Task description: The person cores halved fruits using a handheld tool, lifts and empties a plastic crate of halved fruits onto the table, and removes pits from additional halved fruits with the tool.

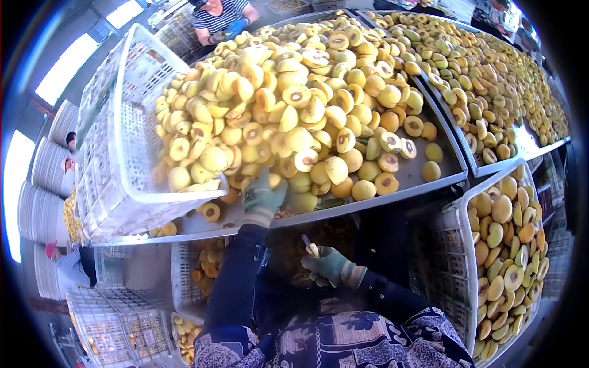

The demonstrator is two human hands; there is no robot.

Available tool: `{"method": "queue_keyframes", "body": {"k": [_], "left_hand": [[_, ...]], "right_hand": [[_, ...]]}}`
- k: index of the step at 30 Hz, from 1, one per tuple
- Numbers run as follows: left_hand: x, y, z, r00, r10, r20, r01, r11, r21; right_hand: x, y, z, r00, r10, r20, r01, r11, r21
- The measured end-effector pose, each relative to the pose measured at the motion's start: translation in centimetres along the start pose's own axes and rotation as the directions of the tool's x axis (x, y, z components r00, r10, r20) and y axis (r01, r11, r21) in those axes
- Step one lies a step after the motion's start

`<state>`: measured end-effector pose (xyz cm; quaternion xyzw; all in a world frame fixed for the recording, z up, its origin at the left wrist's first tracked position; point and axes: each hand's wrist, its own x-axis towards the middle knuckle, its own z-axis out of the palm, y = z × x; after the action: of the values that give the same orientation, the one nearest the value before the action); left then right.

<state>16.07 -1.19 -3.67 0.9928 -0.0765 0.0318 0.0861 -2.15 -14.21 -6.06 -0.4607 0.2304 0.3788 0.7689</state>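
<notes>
My left hand [264, 199], in a pale green glove, reaches into the near edge of a heap of yellow peaches [294, 138], many of them halved. Its fingers are spread and stretched among the fruit, with one peach [274, 180] showing between thumb and forefinger; some fingertips are hidden by the heap. Below the table edge, my gloved right hand [332, 266] is closed around a small knife [311, 246], its light handle and short blade pointing up and to the left. The heap lies on a metal table [392, 197].
A white plastic crate [132, 184] lies tipped on the table's left side, against the heap. Another crate [461, 245] full of halved fruit stands at right. Further crates [110, 322] stand lower left. Beyond a divider spreads a second fruit-covered table [524, 142]. A person in blue gloves [236, 28] works opposite.
</notes>
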Motion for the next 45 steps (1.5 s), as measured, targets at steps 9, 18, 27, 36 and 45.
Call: {"method": "queue_keyframes", "body": {"k": [9, 18, 27, 36, 45], "left_hand": [[-6.9, -2.8, -2.4, 0.938, 0.212, 0.276, 0.337, -0.356, -0.872], [-13.8, 2.4, -4.1, 0.966, 0.026, 0.259, 0.246, -0.418, -0.875], [-15.5, 3.5, -4.4, 0.988, -0.076, 0.138, 0.121, -0.198, -0.973], [-16.9, 4.4, -4.8, 0.987, -0.143, 0.075, 0.052, -0.153, -0.987], [-16.9, 3.3, -4.4, 0.997, -0.030, 0.065, 0.061, -0.135, -0.989]], "right_hand": [[-3.5, -3.4, 2.2, 0.957, -0.285, 0.055, 0.289, 0.954, -0.081], [-3.7, -1.8, 3.5, 0.853, -0.521, 0.040, 0.509, 0.811, -0.290], [-7.5, -2.7, 3.3, 0.920, -0.357, 0.163, 0.389, 0.886, -0.252], [-6.5, -0.6, 3.6, 0.909, -0.369, 0.192, 0.391, 0.916, -0.088], [-7.7, -1.8, 3.7, 0.926, -0.324, 0.192, 0.371, 0.870, -0.325]]}}
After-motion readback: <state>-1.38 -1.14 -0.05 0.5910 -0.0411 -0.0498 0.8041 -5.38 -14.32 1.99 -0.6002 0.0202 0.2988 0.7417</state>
